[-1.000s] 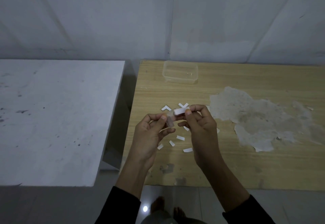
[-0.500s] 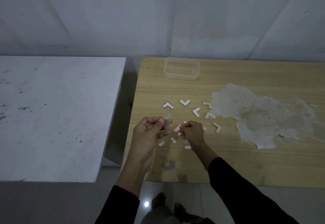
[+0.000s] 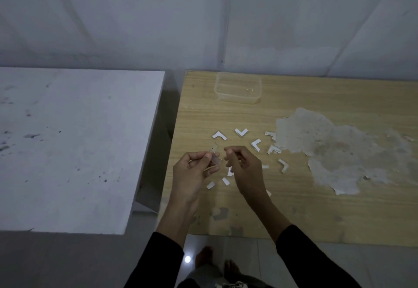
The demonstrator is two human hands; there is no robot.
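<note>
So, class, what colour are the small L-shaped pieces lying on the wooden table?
The small L-shaped pieces are white, clearest in the head view.

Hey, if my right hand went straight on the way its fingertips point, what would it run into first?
Likely the small clear piece pinched in your left hand. The right hand points leftward at it across only a narrow gap, though depth is hard to judge.

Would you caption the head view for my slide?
Left hand pinches a clear piece, right hand beside it, over white pieces.
</note>
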